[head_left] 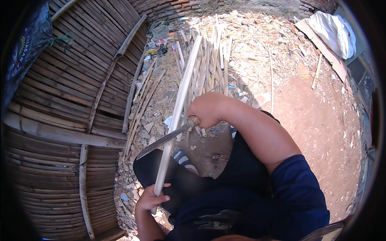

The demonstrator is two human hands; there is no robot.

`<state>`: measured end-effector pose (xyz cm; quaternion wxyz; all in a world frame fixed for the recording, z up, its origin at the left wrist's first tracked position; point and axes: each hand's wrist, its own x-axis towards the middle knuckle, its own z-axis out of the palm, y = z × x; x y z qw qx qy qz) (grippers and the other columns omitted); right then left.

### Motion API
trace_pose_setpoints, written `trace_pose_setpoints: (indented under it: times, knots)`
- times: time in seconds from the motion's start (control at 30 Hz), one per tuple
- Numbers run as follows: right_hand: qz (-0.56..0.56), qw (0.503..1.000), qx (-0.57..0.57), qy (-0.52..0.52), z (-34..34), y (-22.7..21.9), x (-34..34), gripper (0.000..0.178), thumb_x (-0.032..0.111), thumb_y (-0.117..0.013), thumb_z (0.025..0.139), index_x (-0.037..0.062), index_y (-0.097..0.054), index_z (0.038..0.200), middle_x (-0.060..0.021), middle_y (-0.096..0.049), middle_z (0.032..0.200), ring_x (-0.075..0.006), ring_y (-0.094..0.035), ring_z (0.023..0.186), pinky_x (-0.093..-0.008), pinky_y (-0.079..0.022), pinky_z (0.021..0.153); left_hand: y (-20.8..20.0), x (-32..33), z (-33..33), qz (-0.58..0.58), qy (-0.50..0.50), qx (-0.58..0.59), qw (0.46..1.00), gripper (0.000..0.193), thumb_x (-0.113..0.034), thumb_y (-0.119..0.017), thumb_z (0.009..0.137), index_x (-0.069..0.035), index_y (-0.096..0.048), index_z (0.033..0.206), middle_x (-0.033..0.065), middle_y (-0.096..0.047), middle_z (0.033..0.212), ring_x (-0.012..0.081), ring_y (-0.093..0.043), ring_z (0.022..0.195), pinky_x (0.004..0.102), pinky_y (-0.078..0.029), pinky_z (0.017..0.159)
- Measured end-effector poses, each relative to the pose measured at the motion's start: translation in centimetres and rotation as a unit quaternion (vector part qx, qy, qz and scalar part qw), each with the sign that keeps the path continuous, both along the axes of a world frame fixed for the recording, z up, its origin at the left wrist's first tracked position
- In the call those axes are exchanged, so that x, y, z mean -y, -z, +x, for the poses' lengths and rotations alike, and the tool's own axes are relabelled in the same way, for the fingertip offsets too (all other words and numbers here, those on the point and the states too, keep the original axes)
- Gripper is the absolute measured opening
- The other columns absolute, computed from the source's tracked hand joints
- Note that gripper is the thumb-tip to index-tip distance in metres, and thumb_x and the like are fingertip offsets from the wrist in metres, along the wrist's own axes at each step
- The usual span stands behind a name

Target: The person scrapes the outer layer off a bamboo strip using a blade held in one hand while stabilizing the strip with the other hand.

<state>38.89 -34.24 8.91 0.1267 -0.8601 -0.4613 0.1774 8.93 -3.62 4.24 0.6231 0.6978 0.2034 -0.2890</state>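
A long, pale bamboo strip [181, 96] slants from my lap up toward the pile in front. Its near end is gripped by my left hand [152, 198], the thumb lying along the strip. My right hand [205, 110] is closed round the wooden handle of a large knife [163, 140]. The knife's dark blade lies across the strip, pointing down and left over my knee. Most of the handle is hidden in my fist, and whether the edge bites into the strip cannot be made out.
Several split bamboo strips [209, 68] lie piled ahead on littered ground. A slatted bamboo wall [64, 96] stands close on the left. At the far right a white sack [331, 34] rests by a cardboard sheet [321, 50]. A brick wall [177, 10] closes the back.
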Motion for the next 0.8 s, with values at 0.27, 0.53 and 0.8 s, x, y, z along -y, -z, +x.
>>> trace_pose_setpoints:
  times: [0.27, 0.53, 0.8]
  knots:
    - [0.103, 0.940, -0.023, 0.323, 9.2, 3.0, 6.1, 0.049, 0.031, -0.077, 0.080, 0.0005, -0.069, 0.118, -0.0218, -0.071, 0.109, -0.0367, -0.067, 0.106, -0.0439, -0.053, 0.093, -0.4, -0.1, 0.3, 0.003, -0.022, -0.004, 1.000, 0.055, -0.001, -0.082, 0.080, 0.000, -0.061, 0.131, -0.0051, -0.052, 0.060, 0.0041, -0.047, 0.050, 0.0215, -0.037, 0.050]
    - [0.067, 0.993, -0.009, 0.100, 2.8, 1.5, 1.7, 0.045, 0.035, -0.077, 0.080, 0.0032, -0.070, 0.111, -0.0219, -0.071, 0.101, -0.0386, -0.068, 0.099, -0.0473, -0.053, 0.088, 0.1, -0.3, 0.0, -0.047, -0.034, -0.005, 0.998, 0.055, 0.000, -0.081, 0.081, 0.000, -0.060, 0.132, -0.0046, -0.052, 0.059, 0.0039, -0.047, 0.049, 0.0217, -0.037, 0.048]
    - [0.071, 0.987, -0.039, 0.140, 7.1, 3.3, 2.4, 0.054, 0.032, -0.078, 0.079, 0.0001, -0.067, 0.122, -0.0217, -0.070, 0.114, -0.0364, -0.066, 0.110, -0.0434, -0.052, 0.096, -0.1, -0.1, 0.0, -0.006, -0.027, -0.002, 1.000, 0.056, -0.002, -0.082, 0.080, 0.000, -0.060, 0.131, -0.0047, -0.052, 0.059, 0.0045, -0.046, 0.047, 0.0223, -0.036, 0.046]
